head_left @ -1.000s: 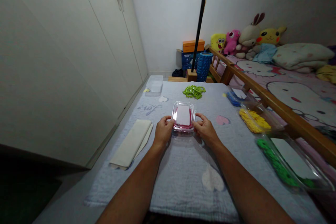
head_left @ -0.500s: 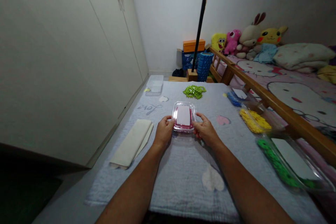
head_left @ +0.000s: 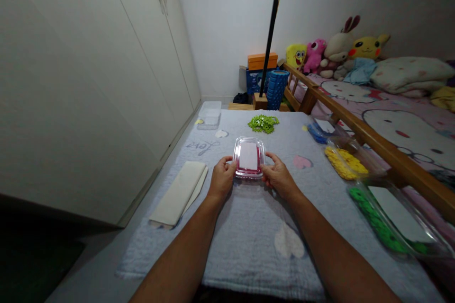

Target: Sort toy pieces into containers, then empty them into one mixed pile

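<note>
A small clear plastic box point(head_left: 249, 156) with a white label on its lid and pink pieces inside rests on the light grey blanket point(head_left: 245, 227). My left hand point(head_left: 222, 179) grips its left side, fingers curled over the edge. Its right side is held the same way by my right hand point(head_left: 279, 176). The lid looks closed. A heap of light green pieces point(head_left: 263, 123) lies loose on the blanket beyond the box.
Folded cream cloth point(head_left: 179, 192) lies at the left. Clear boxes of blue point(head_left: 322, 130), yellow point(head_left: 345, 161) and green pieces point(head_left: 391, 220) line the right side by a wooden bed rail point(head_left: 384, 151). An empty clear box point(head_left: 209, 117) sits far left. White wardrobe doors point(head_left: 88, 80) stand left.
</note>
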Demonstrator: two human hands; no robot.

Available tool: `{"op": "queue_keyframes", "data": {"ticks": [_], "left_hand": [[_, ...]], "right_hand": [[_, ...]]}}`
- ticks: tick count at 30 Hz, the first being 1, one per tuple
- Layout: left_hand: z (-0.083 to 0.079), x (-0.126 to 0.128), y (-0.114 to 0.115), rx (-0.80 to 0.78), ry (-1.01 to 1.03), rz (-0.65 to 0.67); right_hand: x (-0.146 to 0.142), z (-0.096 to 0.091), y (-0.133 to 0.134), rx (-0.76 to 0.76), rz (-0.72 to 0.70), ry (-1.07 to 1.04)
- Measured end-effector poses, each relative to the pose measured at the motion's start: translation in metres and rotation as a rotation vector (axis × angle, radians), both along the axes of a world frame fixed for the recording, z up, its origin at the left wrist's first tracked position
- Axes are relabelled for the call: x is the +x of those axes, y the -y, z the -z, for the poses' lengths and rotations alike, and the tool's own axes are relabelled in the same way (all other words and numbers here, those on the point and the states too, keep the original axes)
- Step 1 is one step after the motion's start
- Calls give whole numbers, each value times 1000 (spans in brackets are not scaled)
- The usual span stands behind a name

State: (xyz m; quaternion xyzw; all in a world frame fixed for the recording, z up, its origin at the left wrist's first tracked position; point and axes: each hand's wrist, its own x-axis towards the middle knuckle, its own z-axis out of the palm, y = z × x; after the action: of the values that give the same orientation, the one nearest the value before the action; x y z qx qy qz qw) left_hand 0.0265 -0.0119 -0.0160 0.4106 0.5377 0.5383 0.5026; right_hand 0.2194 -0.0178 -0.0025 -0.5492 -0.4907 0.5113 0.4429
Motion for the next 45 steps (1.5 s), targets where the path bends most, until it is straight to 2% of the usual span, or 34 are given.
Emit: {"op": "queue_keyframes", "data": {"ticks": [11,19,26,38,45], "left_hand": [[5,-1,-2,42,-34,6],[-5,1,6,71,-139,46],[-7,3,6,8,-20,112],[-4,6,6,-9,98,136],[-5,6,8,-7,113,150]], "right_hand": [[-4,-1,3,-3,-71,44],[-4,-2,3,-10,-45,-14],[-3,-2,1,-4,12,-36],[-3,0,1,-46,-39,-56],[-4,-6,3,-76,-47,-77]]}}
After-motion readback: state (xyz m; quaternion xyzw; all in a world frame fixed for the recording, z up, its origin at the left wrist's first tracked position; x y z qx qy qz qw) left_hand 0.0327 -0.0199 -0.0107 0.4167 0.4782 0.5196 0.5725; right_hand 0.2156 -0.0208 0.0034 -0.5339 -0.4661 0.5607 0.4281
